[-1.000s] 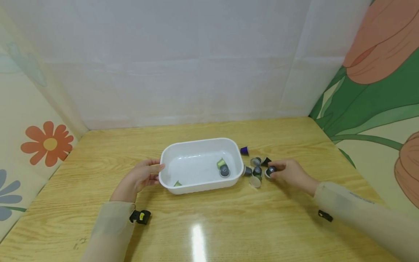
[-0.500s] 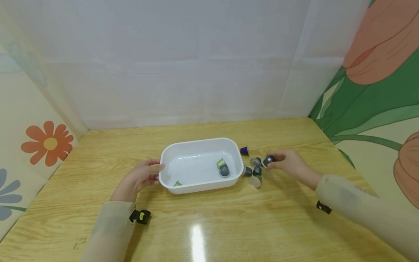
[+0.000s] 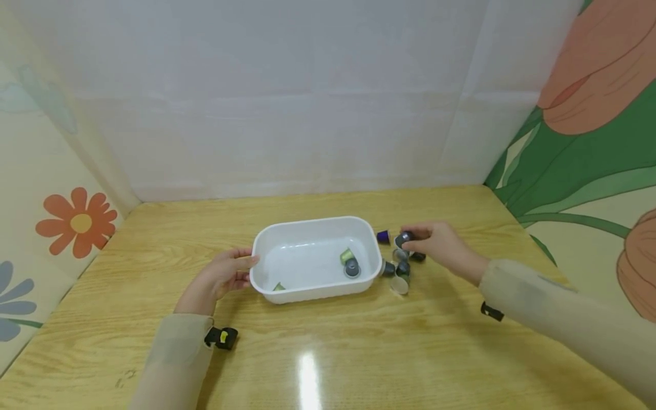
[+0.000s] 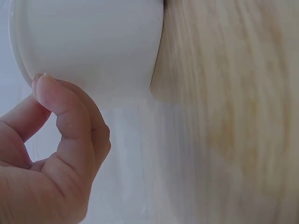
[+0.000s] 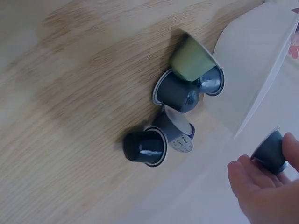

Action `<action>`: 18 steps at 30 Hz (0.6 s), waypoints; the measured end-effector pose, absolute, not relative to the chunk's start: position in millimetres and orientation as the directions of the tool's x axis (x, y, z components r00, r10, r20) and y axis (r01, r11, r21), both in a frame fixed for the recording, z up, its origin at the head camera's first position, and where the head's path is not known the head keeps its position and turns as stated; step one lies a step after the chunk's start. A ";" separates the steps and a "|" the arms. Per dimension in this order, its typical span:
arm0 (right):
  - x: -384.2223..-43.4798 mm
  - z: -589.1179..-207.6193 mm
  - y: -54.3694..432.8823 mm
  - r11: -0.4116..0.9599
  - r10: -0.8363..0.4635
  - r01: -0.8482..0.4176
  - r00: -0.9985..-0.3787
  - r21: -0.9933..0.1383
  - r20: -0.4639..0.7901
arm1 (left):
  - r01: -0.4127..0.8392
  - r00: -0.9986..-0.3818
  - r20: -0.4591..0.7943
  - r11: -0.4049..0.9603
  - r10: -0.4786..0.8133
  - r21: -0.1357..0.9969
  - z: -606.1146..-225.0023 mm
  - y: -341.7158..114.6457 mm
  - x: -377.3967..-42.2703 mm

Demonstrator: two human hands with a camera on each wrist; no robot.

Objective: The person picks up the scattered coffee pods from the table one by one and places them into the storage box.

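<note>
My left hand (image 3: 225,273) pinches the left end of a white plastic tub (image 3: 302,262); in the left wrist view its fingers meet at the rim. Between thumb and fingers of my right hand (image 3: 443,245) is a dark blue-grey coffee capsule (image 5: 271,151), raised above other capsules right of the tub. Under and around it lie a black capsule (image 3: 418,257), a purple one (image 3: 383,237), a grey one (image 3: 388,269) and a green one (image 5: 191,58). The tub contains a light green capsule (image 3: 347,255), a grey capsule (image 3: 352,267) and another green one (image 3: 278,287), partly hidden by the near wall.
All of this stands on a wooden table (image 3: 359,347). A white sheet (image 3: 307,114) hangs behind it. Flower-painted panels flank the table at the left (image 3: 77,222) and right (image 3: 589,171).
My right hand has picked up the dark capsule from the right side of the pile and carried it up and left toward the tub. The left hand and tub have stayed put.
</note>
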State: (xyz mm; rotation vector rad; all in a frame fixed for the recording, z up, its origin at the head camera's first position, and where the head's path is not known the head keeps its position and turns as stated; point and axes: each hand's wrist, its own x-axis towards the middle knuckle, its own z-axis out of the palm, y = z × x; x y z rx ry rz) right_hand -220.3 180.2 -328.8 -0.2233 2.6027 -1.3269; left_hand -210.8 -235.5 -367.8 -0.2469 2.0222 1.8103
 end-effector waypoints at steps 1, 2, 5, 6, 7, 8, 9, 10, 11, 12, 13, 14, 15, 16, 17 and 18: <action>-221.1 -328.5 177.7 0.578 -0.230 -0.035 -0.966 -0.815 -0.121 | -0.396 -0.899 -0.414 0.139 0.141 0.908 -368.0 -235.5 -211.0; -221.9 -328.1 175.0 0.572 -0.231 -0.031 -0.965 -0.819 -0.125 | -0.395 -0.900 -0.413 0.138 0.142 0.908 -368.2 -235.6 -211.3; -224.2 -327.7 166.1 0.578 -0.243 -0.045 -0.963 -0.815 -0.120 | -0.393 -0.900 -0.411 0.138 0.144 0.909 -368.8 -236.2 -211.5; -224.9 -327.5 162.9 0.577 -0.245 -0.047 -0.962 -0.815 -0.118 | -0.394 -0.900 -0.412 0.139 0.142 0.909 -368.9 -236.2 -211.4; -225.7 -327.0 159.9 0.582 -0.249 -0.059 -0.962 -0.811 -0.109 | -0.390 -0.901 -0.409 0.139 0.144 0.910 -368.6 -236.2 -212.0; -226.7 -326.6 156.8 0.579 -0.253 -0.067 -0.962 -0.812 -0.101 | -0.386 -0.903 -0.404 0.140 0.146 0.912 -368.4 -236.2 -212.5; -227.4 -326.4 153.6 0.576 -0.257 -0.078 -0.962 -0.814 -0.090 | -0.380 -0.905 -0.399 0.142 0.147 0.914 -368.2 -236.2 -212.8; -228.1 -326.3 150.5 0.567 -0.258 -0.078 -0.962 -0.820 -0.086 | -0.378 -0.906 -0.397 0.143 0.146 0.915 -368.2 -235.9 -213.1; -228.4 -326.6 147.3 0.559 -0.266 -0.086 -0.961 -0.825 -0.080 | -0.377 -0.906 -0.397 0.146 0.144 0.915 -368.5 -236.2 -213.2; -228.6 -326.7 144.0 0.551 -0.271 -0.086 -0.959 -0.830 -0.080 | -0.380 -0.905 -0.400 0.149 0.144 0.913 -368.8 -236.4 -213.0; -228.8 -327.2 140.8 0.542 -0.280 -0.091 -0.957 -0.835 -0.077 | -0.382 -0.904 -0.403 0.153 0.143 0.911 -369.4 -236.7 -212.9; -228.9 -327.5 137.5 0.530 -0.285 -0.086 -0.955 -0.844 -0.082 | -0.387 -0.902 -0.409 0.159 0.140 0.908 -369.8 -236.8 -212.6; -228.8 -327.4 134.4 0.524 -0.294 -0.093 -0.953 -0.847 -0.077 | -0.393 -0.900 -0.415 0.162 0.137 0.905 -370.2 -237.0 -212.5; -229.0 -327.3 131.5 0.523 -0.297 -0.093 -0.952 -0.847 -0.079 | -0.399 -0.897 -0.421 0.162 0.133 0.902 -370.5 -237.0 -212.6; -229.2 -327.0 128.9 0.526 -0.300 -0.098 -0.951 -0.845 -0.076 | -0.400 -0.897 -0.422 0.164 0.132 0.902 -370.5 -236.9 -212.7; -229.6 -326.2 126.1 0.520 -0.298 -0.097 -0.952 -0.848 -0.074 | -0.398 -0.898 -0.420 0.164 0.134 0.903 -370.3 -236.6 -213.2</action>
